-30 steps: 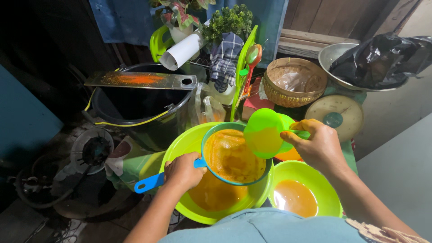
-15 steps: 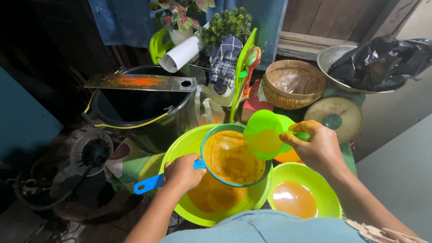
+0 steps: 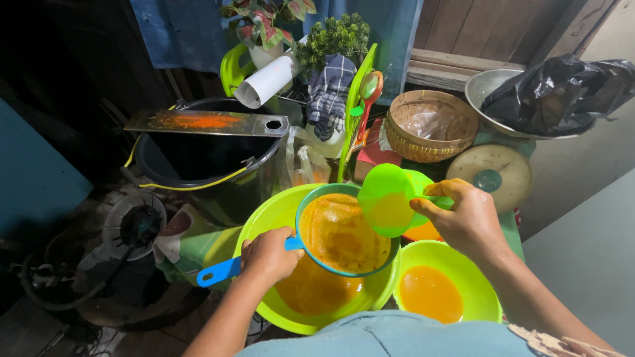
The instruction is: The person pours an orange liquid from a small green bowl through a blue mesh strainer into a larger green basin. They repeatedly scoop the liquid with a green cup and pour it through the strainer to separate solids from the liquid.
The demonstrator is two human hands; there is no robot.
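In the head view the left hand [image 3: 268, 254] is closed round the blue handle [image 3: 221, 270] of a blue strainer [image 3: 344, 231] coated with orange pulp, holding it over the big green basin [image 3: 278, 211]; orange liquid sits in the basin beneath it; the right hand [image 3: 466, 218] is clenched on the handle of a green scoop [image 3: 390, 198], tipped on edge above the strainer's right rim. Against the picture from a second ago, little has shifted; the scoop has stayed at the same tilt, both hands have kept their place, and the small green bowl [image 3: 486, 297] near the right wrist holds about the same orange liquid; I judge the pouring through the strainer to be mid-course, not finished.

The things stand crowded on a low surface, mostly hidden; behind the basin are a black bucket [image 3: 198, 158] with a stained metal plate [image 3: 205, 122] across it, a woven basket [image 3: 430, 125], a round scale [image 3: 489, 173] and a metal bowl holding a black bag [image 3: 555, 92]; wooden boards and blue cloth [image 3: 178, 33] back the dim corner.
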